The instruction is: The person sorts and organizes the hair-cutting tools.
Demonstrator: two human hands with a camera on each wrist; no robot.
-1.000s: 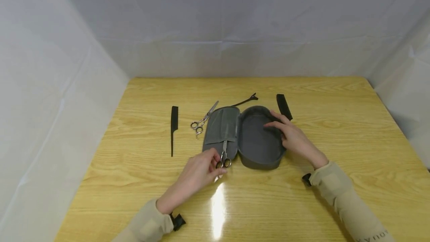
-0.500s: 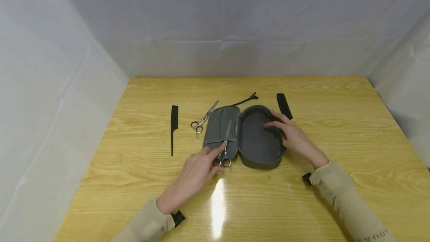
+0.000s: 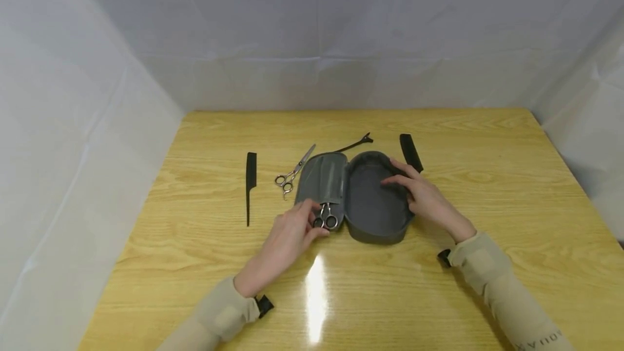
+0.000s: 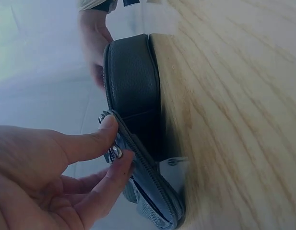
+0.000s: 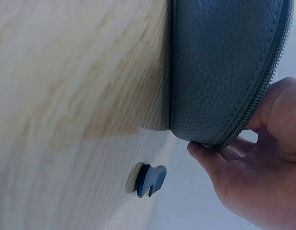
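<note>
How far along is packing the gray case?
One pair of scissors sits in the lid pocket, left hand pinching its handles. Right hand steadies the case. Outside on the table: second scissors, tail comb, short comb, hair clip.

tail comb [image 3: 251, 177], loose scissors [image 3: 293, 173], hair clip [image 3: 355, 144]
</note>
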